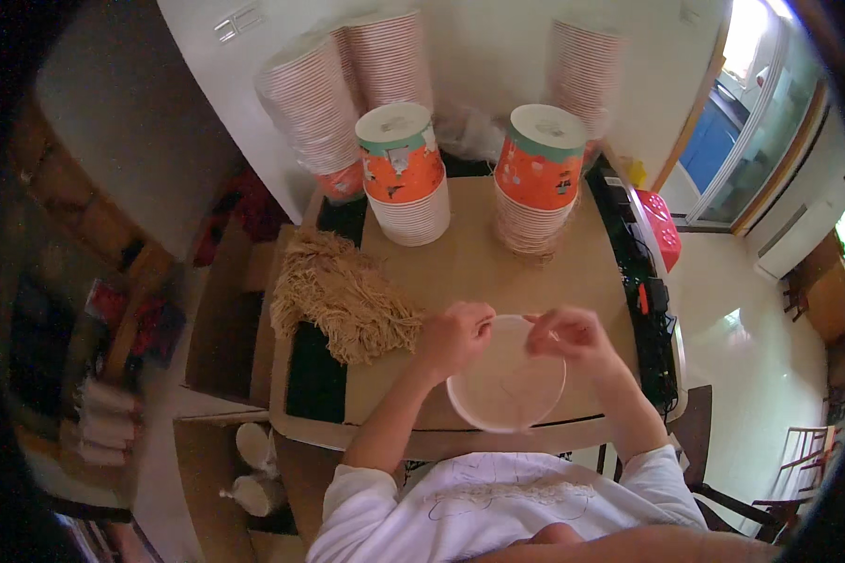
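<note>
Before me at the table's near edge is a round, pale paper bucket (pixel 505 387), its wide mouth turned up toward me. My left hand (pixel 456 340) is closed at the upper left of its rim, thumb and fingertips pinching there. Over the upper right of the rim, my right hand (pixel 573 336) is slightly blurred, its fingers drawn together; whatever they hold is too small to make out. A tangled heap of tan cords (pixel 343 296) lies just left of my left hand.
Two stacks of orange and green paper buckets, the left stack (pixel 404 178) and the right stack (pixel 538 178), stand upside down farther back. Taller wrapped stacks (pixel 310 103) rise against the wall. Black cables (pixel 652 310) run along the table's right side. Cardboard boxes (pixel 221 469) sit at lower left.
</note>
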Demonstrator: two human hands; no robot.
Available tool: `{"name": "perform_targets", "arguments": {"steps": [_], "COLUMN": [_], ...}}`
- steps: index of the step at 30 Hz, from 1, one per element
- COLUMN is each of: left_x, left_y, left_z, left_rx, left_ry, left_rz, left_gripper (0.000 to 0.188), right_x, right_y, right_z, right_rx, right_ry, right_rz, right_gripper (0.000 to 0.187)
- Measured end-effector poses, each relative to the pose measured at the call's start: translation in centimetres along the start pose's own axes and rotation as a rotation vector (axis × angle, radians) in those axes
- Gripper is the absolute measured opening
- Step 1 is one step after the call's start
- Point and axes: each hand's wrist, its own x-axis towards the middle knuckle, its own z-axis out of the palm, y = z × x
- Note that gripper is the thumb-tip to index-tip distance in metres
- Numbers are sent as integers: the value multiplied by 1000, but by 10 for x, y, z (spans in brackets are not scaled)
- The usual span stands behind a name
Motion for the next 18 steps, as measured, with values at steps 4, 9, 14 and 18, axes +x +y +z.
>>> {"name": "perform_targets", "arguments": {"steps": [4, 9, 14, 18], "left_x": [-19, -37, -43, -47], "left_y": [21, 38, 44, 48], "left_z": [-4, -8, -7, -7], "left_rx": [56, 56, 108, 134], "left_ry": [-36, 10, 19, 26], "left_rz": [242, 387, 483, 534], "left_gripper": [18, 26, 29, 24], "right_x": [-16, -33, -31, -29], "right_y": [20, 10, -16, -23], "right_z": [-16, -10, -4, -12], "right_rx": [902, 675, 137, 38], "right_ry": [83, -117, -309, -446], "right_rz": [34, 16, 57, -17], "right_gripper": [3, 3, 2, 5]}}
